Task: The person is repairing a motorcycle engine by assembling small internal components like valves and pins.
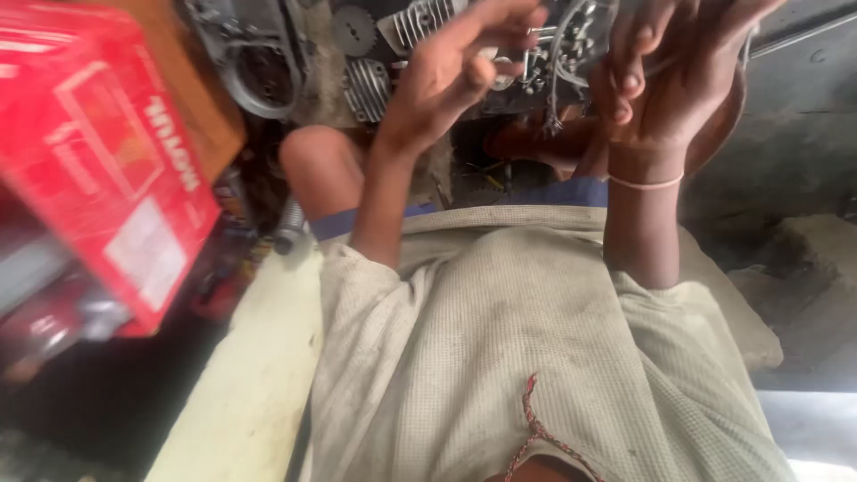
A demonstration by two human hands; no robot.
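Engine block (464, 62), finned grey metal bristling with studs and wires, sits far centre beyond the person's knees; it looks heavy, rigid and greasy, best gripped by its solid casing, not the fins. Left hand (455, 71) hovers over it, fingers loosely spread; right hand (678, 80) curls, holding nothing I can make out. A red carton (98, 161) with a white label leans near left.

Right hand (678, 80) fingertips cut off

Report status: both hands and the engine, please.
Left hand open, fingers curled, over grey finned metal engine. Right hand raised beside it, grip unclear. Red cardboard box at left, apart.
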